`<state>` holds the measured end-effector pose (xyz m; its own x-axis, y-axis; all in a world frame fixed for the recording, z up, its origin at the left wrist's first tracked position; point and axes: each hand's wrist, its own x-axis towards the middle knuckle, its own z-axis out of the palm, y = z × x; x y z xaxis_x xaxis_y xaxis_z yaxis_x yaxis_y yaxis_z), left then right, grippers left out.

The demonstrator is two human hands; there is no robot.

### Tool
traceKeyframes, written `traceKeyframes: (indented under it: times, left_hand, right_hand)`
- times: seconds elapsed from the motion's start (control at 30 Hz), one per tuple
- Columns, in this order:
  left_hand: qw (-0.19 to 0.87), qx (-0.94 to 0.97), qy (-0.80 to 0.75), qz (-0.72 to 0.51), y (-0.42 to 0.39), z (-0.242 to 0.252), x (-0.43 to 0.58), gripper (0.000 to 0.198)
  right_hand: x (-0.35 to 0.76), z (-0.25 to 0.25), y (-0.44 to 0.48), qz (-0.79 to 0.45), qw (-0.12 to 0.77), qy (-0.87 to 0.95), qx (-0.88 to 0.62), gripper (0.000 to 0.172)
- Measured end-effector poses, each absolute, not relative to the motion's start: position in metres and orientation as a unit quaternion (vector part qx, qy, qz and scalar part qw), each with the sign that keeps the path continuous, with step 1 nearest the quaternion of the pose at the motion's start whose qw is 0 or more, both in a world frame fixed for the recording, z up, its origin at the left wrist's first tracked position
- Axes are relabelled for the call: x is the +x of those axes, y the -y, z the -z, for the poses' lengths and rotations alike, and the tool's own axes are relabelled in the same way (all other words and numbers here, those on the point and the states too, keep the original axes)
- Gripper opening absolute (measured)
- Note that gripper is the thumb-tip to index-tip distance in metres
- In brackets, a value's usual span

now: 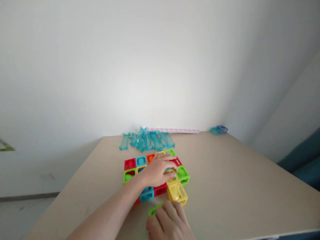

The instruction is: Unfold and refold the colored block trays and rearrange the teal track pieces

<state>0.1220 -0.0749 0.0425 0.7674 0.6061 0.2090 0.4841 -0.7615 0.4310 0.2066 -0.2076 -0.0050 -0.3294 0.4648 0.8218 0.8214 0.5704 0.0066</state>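
Observation:
Colourful hollow plastic blocks [159,190] stand joined in a flat group on the table, in red, blue, orange, green and yellow. Across their top lies my left hand [158,170], fingers spread and resting on the blocks toward the right side. A yellow block [177,193] sticks out at the group's front right corner. Just in front of it, my right hand [167,221] is curled around a green block [155,209], of which only the upper left edge shows.
Behind the blocks is a pile of clear teal plastic pieces [147,139] on the table [225,186]. A pale purple strip [175,130] lies along the wall. A blue container [222,129] with a teal item [215,130] sits at the back right corner.

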Motion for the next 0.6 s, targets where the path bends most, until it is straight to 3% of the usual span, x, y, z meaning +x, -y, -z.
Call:
traceKeyframes:
  times: [0.13,0.23,0.47,0.6]
  left_hand:
    - [0.190,0.924,-0.293,-0.158,0.075,-0.044,0.121,0.021]
    - [0.194,0.924,-0.293,-0.151,0.075,-0.045,0.120,0.022]
    - [0.193,0.937,-0.252,-0.144,0.079,-0.053,0.117,0.023]
    - [0.204,0.944,-0.233,-0.117,0.082,-0.060,0.112,0.028]
  right_hand:
    - [0.214,-0.010,0.195,0.161,0.381,0.797,-0.439,0.018]
    - [0.231,-0.021,0.202,0.108,0.380,0.811,-0.432,0.003]
    - [0.307,-0.041,0.157,0.008,0.474,0.704,-0.529,0.014]
    - [0.339,-0.019,0.099,-0.072,0.428,0.670,-0.602,0.026]
